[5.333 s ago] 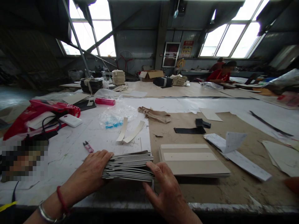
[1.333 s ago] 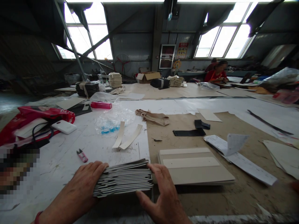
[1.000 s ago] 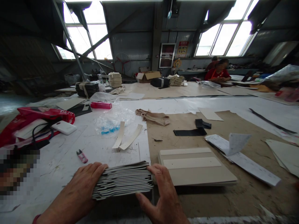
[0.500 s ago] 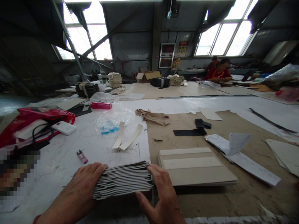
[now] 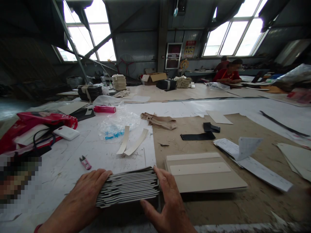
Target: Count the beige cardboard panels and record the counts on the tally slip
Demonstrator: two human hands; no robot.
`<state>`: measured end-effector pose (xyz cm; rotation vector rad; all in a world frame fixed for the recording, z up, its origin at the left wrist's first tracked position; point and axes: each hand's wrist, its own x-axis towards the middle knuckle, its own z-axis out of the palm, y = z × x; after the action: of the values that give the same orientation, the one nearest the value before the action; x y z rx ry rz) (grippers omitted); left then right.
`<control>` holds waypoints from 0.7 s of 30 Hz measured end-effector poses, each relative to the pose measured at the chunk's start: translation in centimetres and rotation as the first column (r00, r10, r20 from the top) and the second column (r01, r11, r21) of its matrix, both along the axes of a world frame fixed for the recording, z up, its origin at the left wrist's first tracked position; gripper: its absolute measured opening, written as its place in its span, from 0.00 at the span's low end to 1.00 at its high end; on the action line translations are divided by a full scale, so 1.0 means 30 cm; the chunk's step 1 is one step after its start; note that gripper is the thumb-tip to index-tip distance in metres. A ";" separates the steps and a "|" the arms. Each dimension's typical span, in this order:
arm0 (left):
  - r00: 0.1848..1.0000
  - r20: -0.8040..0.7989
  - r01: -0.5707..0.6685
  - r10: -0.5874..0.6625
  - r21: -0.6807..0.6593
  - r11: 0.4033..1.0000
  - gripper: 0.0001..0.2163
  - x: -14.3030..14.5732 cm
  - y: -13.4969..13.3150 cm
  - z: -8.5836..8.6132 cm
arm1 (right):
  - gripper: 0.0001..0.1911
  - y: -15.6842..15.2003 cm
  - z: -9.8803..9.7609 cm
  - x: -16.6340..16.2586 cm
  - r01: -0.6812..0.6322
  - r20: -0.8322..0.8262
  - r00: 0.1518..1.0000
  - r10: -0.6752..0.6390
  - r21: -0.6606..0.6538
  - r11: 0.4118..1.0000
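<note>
A stack of thin grey card sheets (image 5: pixel 128 187) stands on its long edge near the front of the table. My left hand (image 5: pixel 81 197) presses flat against the stack's left end. My right hand (image 5: pixel 170 200) clasps the right end, its thumb under the front face. Both hands squeeze the stack between them. Just to the right lies a flat pile of tan boards (image 5: pixel 204 171) with a paler strip on top.
Small pink snips (image 5: pixel 85 162), two pale card strips (image 5: pixel 132 142), a clear plastic bag (image 5: pixel 116 124), a red bag (image 5: pixel 36 126) with a white phone (image 5: pixel 66 132), black strips (image 5: pixel 198 136) and printed papers (image 5: pixel 245 155) lie around. Another person (image 5: pixel 227 72) sits at the far end.
Since 5.3 s ago the loose, fanned stack has been squared up and drawn closer to the front edge. Over the last second the hands and stack have barely moved.
</note>
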<state>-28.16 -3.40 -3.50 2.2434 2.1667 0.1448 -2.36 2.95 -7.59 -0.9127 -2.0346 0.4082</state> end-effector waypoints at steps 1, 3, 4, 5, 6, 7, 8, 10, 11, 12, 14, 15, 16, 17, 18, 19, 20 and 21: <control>1.000 0.001 -0.001 0.001 0.003 1.000 0.23 0.001 0.000 0.001 | 0.38 0.000 0.002 0.001 -0.008 -0.003 1.000 0.008 -0.008 1.000; 1.000 0.003 -0.006 0.006 0.007 1.000 0.23 0.004 -0.001 0.006 | 0.37 0.000 0.005 0.003 -0.016 -0.024 1.000 0.016 -0.008 1.000; 1.000 0.004 -0.010 0.010 0.005 1.000 0.23 0.006 -0.001 0.008 | 0.36 -0.001 0.006 0.004 -0.014 -0.038 0.999 0.014 -0.001 1.000; 1.000 0.008 -0.011 0.011 0.001 1.000 0.23 0.009 -0.001 0.010 | 0.35 -0.001 0.006 0.005 -0.011 -0.049 0.999 0.011 0.005 1.000; 1.000 0.012 -0.014 0.015 -0.003 1.000 0.23 0.010 -0.002 0.011 | 0.34 -0.002 0.006 0.005 -0.009 -0.054 0.998 0.010 0.006 1.000; 1.000 0.017 -0.013 0.013 -0.009 1.000 0.23 0.011 -0.003 0.011 | 0.34 -0.001 0.006 0.006 -0.012 -0.055 0.998 0.012 -0.006 1.000; 1.000 0.020 -0.010 0.010 -0.011 1.000 0.23 0.011 -0.004 0.010 | 0.34 0.000 0.006 0.006 -0.020 -0.056 0.998 0.018 -0.033 0.999; 1.000 0.023 -0.005 0.005 -0.003 1.000 0.24 0.008 -0.009 0.004 | 0.37 0.004 0.007 0.005 -0.064 -0.063 0.996 0.056 -0.135 0.989; 1.000 0.023 -0.001 0.001 0.006 1.000 0.24 0.006 -0.013 0.000 | 0.38 0.008 0.007 0.004 -0.091 -0.070 0.994 0.078 -0.197 0.976; 1.000 0.021 0.002 -0.002 0.015 1.000 0.25 0.005 -0.017 -0.003 | 0.40 0.012 0.008 0.003 -0.114 -0.079 0.992 0.097 -0.250 0.962; 1.000 0.022 0.008 -0.008 0.031 0.999 0.25 0.007 -0.026 -0.004 | 0.42 0.024 0.009 -0.002 -0.147 -0.094 0.988 0.124 -0.295 0.944; 1.000 0.026 0.012 -0.012 0.033 0.999 0.25 0.010 -0.030 -0.002 | 0.41 0.030 0.009 -0.005 -0.162 -0.101 0.985 0.139 -0.285 0.945; 0.999 0.030 0.013 -0.014 0.032 0.999 0.25 0.015 -0.033 0.002 | 0.40 0.035 0.008 -0.008 -0.175 -0.107 0.983 0.151 -0.266 0.948; 0.999 0.035 0.010 -0.011 0.029 1.000 0.25 0.021 -0.036 0.008 | 0.37 0.040 0.008 -0.011 -0.188 -0.113 0.980 0.164 -0.253 0.949; 0.999 0.040 0.005 -0.006 0.026 1.000 0.24 0.028 -0.037 0.015 | 0.34 0.042 0.008 -0.014 -0.203 -0.120 0.977 0.177 -0.255 0.945; 0.999 0.045 0.000 -0.001 0.021 1.000 0.24 0.035 -0.038 0.023 | 0.32 0.043 0.009 -0.016 -0.214 -0.130 0.974 0.184 -0.275 0.937; 0.999 0.050 -0.004 0.004 0.014 1.000 0.24 0.041 -0.039 0.032 | 0.29 0.041 0.011 -0.018 -0.221 -0.138 0.973 0.186 -0.305 0.926; 0.999 0.053 -0.007 0.007 0.004 1.000 0.24 0.047 -0.039 0.042 | 0.28 0.039 0.015 -0.020 -0.224 -0.146 0.972 0.185 -0.338 0.914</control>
<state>-26.75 -4.56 -2.24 2.2080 2.1500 0.2061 -2.94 4.11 -7.14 -0.8642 -1.9938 0.9450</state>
